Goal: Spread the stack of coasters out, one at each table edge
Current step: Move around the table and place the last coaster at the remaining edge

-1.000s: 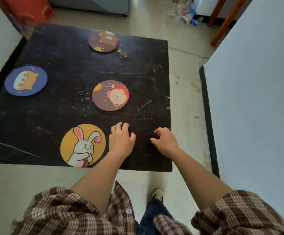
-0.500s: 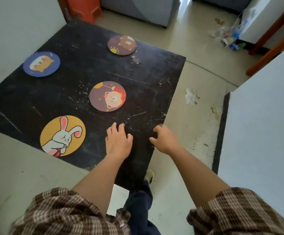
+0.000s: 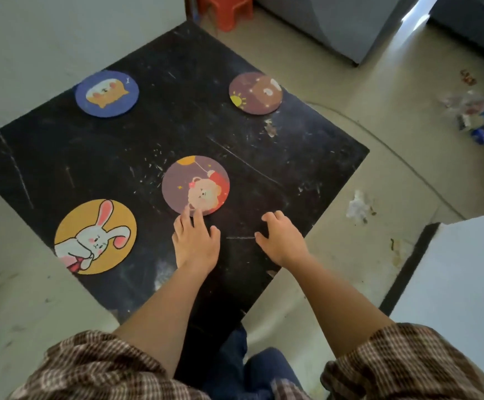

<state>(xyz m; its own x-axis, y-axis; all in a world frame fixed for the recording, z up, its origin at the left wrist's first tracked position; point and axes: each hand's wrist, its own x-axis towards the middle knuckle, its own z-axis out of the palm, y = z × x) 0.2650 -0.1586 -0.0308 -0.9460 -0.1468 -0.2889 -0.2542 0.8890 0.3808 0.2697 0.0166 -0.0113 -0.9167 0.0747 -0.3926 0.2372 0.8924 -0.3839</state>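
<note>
Two brown checked sleeves [image 3: 113, 368] are seen nearest, with bare arms stretched out over a black table [image 3: 62, 157]. The left hand [image 3: 196, 241] is laid flat on the table, its fingers loosely spread, and two fingertips [image 3: 187, 213] are placed on the near rim of the bear coaster [image 3: 196, 183] in the middle. The right hand [image 3: 282, 239] is held just to the right, fingers curled and a little apart, and nothing is gripped by it. The yellow rabbit coaster [image 3: 95, 236] is set at the near left edge. Farther away, the blue cat coaster [image 3: 107, 93] is placed by the far left edge, and the brown sun coaster [image 3: 256, 92] by the far right edge. A red stool [image 3: 225, 10] is seen beyond the table.
</note>
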